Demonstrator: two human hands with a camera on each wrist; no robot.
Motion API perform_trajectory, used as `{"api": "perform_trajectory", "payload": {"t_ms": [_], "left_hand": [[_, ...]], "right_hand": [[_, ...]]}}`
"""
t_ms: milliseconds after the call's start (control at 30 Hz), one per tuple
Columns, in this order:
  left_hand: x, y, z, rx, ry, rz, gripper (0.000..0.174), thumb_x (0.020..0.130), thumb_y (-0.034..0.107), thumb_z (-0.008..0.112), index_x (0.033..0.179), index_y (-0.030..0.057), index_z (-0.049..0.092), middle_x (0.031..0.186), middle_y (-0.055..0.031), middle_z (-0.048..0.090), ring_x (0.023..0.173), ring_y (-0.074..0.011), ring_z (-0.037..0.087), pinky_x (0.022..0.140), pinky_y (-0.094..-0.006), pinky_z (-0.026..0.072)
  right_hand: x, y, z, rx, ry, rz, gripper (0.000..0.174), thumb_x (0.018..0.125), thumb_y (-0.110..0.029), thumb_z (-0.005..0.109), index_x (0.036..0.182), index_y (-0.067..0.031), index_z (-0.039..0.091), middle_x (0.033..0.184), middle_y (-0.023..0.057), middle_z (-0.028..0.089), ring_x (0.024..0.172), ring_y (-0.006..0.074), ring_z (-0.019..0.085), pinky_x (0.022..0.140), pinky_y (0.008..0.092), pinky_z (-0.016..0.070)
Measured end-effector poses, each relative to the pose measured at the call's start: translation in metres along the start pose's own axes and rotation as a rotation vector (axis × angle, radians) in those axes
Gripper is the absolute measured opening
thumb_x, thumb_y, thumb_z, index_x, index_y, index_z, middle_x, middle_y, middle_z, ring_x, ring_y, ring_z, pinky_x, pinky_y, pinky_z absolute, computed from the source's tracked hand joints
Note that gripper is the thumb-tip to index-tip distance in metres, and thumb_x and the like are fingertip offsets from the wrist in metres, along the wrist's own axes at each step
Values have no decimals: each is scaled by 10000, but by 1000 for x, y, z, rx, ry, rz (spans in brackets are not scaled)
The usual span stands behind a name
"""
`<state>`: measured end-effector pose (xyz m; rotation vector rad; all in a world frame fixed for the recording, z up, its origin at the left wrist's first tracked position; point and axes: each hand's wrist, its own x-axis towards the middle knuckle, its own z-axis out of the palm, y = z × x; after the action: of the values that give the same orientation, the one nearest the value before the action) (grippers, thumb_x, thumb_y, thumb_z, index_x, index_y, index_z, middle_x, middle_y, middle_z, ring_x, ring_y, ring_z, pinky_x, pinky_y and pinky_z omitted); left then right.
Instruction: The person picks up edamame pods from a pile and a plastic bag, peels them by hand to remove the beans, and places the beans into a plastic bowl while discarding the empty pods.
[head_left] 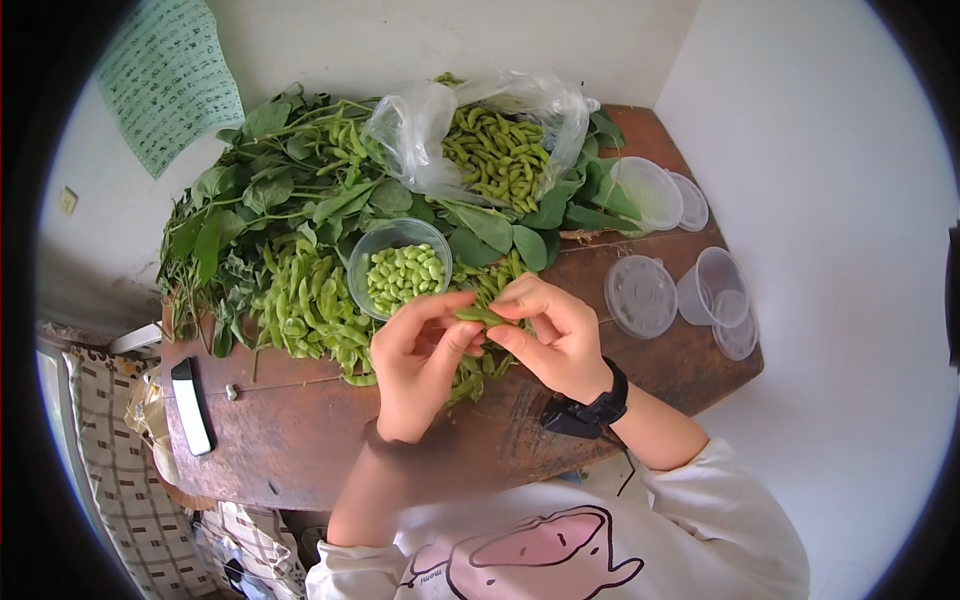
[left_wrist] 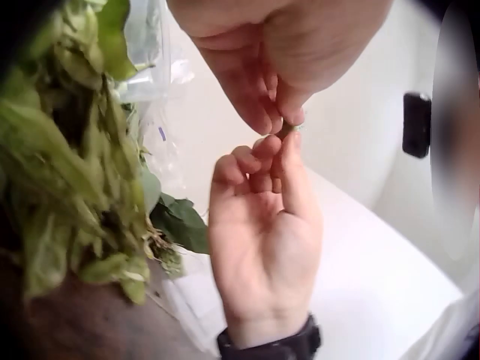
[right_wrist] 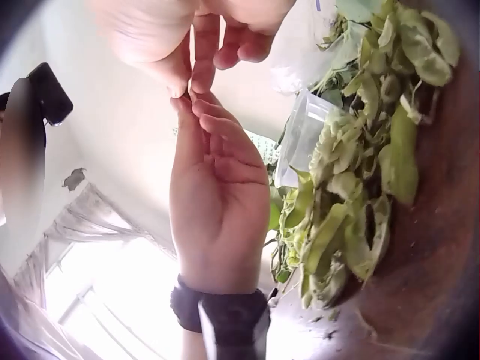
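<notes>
A green pod (head_left: 480,315) is pinched between both hands above the table's middle. The left hand (head_left: 420,358) holds its left end with thumb and fingertips; the right hand (head_left: 556,338) pinches its right end. Just behind the left hand, a clear round bowl (head_left: 360,262) holds shelled green beans (head_left: 405,275). In the left wrist view, the right hand (left_wrist: 266,232) and left hand (left_wrist: 285,45) meet at the fingertips. The right wrist view shows the left hand (right_wrist: 219,195) below the right hand (right_wrist: 187,34), the pod mostly hidden by fingers.
Loose pods (head_left: 310,300) lie left of the bowl, leafy stalks (head_left: 265,190) behind. A plastic bag (head_left: 425,130) of pods stands at the back. Clear tubs (head_left: 712,285) and lids (head_left: 640,297) lie at the right, a phone (head_left: 190,407) at the left on the wooden table (head_left: 290,430).
</notes>
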<state>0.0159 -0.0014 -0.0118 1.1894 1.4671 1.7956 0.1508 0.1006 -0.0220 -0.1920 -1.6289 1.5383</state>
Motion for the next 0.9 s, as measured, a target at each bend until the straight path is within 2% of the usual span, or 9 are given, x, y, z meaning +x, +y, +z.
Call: {"api": "perform_trajectory", "payload": {"t_ms": [33,100,200,333,433,533,633,700,900], "left_hand": [[1,0,3,-135,-4,-77,159,898,28,658,1038,-41,624,1016,-118,661,790,-145,642,665,-263,548],[1,-6,1,-295,-87,-149,230,962,67,580,1166,-38,571,1072,-105,641,892,-138,619,732,-268,539],[2,-3,-1,-360,-155,-215,205,972,101,577,1126,-35,576,1051,-90,640,895,-131,612,742,-271,531],[4,-3,-2,-493,-136,-316,172,980,111,566,1083,-26,572,1023,-68,629,884,-121,602,757,-267,524],[2,-3,0,-283,-144,-248,211,995,192,548,1078,-1,571,956,-61,633,843,-143,620,777,-292,520],[1,-6,4,-216,-202,-195,157,984,102,557,1082,-19,562,1003,-58,607,845,-107,583,758,-268,510],[2,-6,2,-353,-220,-255,196,991,140,557,1088,-28,578,968,-60,616,825,-106,584,747,-267,505],[5,0,-2,-432,-302,-393,249,1007,187,534,1093,-39,592,910,-55,618,806,-114,586,737,-265,502],[3,-10,-10,-479,-363,-460,282,1017,217,511,1073,-44,604,876,-44,609,778,-116,581,733,-265,495]], "right_hand": [[1,2,-1,0,-8,0,172,793,61,708,929,-17,639,951,114,603,851,188,570,781,304,455],[1,4,-4,-345,-12,-209,227,772,6,743,979,-52,668,1002,85,592,947,214,534,822,328,429],[0,-1,-4,-581,27,-249,319,755,-47,769,1060,-85,683,1064,74,573,1009,220,500,837,343,416],[5,-8,-5,-682,-23,-248,319,766,-73,773,1073,-61,688,1108,83,557,1041,206,482,827,325,408],[7,-1,-8,-47,30,27,244,824,-74,737,1053,-5,689,1094,66,580,1001,151,515,820,280,398],[7,6,-20,-60,-104,65,238,850,-52,706,1083,-9,681,1052,59,604,961,143,536,848,285,406],[9,1,-18,13,-54,149,220,870,-33,677,1088,-7,680,1006,52,614,940,137,536,834,284,413],[8,2,-21,-17,-104,137,216,879,-27,664,1094,-6,678,1013,51,609,938,131,534,815,275,417],[9,-4,-17,95,-141,126,240,884,29,638,1121,7,666,1050,65,589,943,126,530,801,262,429]]}}
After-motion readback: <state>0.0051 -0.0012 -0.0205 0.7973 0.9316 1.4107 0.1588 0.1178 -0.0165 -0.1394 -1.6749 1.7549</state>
